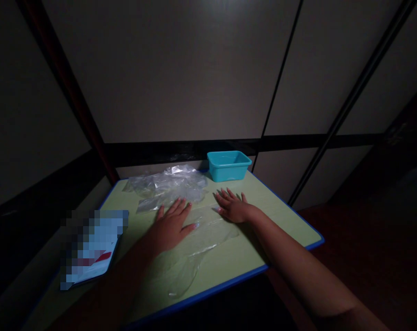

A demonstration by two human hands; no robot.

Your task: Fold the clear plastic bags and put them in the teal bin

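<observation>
While a tablet (99, 246) lies along the table's (270, 202) left side, crumpled clear plastic (163, 184) covers the far left. Palm down, the left hand (172, 227) spreads its fingers, gripping nothing, beside a flattened clear sheet (213, 235); the right hand (233, 208), likewise splayed and grasping nothing, lies at its far end, near a turquoise bin (229, 169).

From my end of the feed, I can read no text, label, brand or number anywhere. The lit screen (99, 246) (mostly blurred into coarse blocks, with a red patch (105, 257) toward its lower end) gives me no legible letters.
</observation>
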